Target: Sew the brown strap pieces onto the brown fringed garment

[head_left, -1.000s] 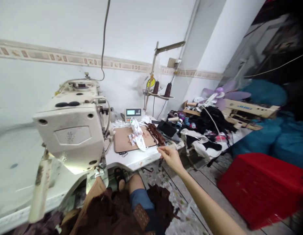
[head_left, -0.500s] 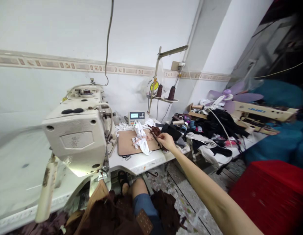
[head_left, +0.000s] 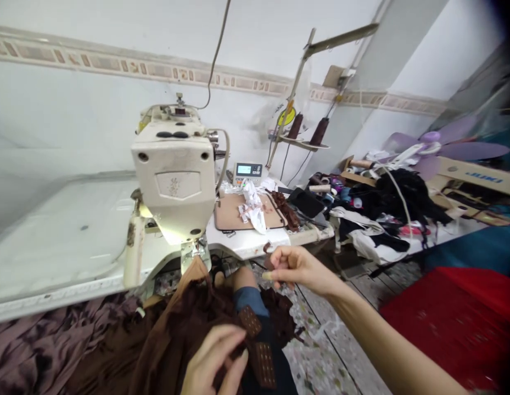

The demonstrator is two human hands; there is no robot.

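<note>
My right hand (head_left: 298, 269) is raised in front of the table edge, thumb and fingers pinched around a small brown piece (head_left: 268, 253), its shape blurred. Low in the view, my left hand (head_left: 216, 356) is over the dark brown fabric (head_left: 164, 334) on my lap, fingers curved and thumb apart, with nothing visible between them. Right of it hang brown hook-and-eye tape ends (head_left: 265, 362) with rows of metal dots. A lighter brown edge of the fabric runs up to the needle area of the sewing machine (head_left: 174, 181).
On the table a tan board (head_left: 230, 214) carries crumpled white cloth (head_left: 252, 206), with a brown heap (head_left: 285, 208) beside it. Behind stand a control panel (head_left: 247, 171) and thread cones (head_left: 318, 131). Rightward are piled black garments (head_left: 394, 203) and a red bin (head_left: 456, 318).
My right hand has come back from the brown heap on the table toward my lap, with a small brown piece in its fingers. My left hand has come into view; the camera has turned.
</note>
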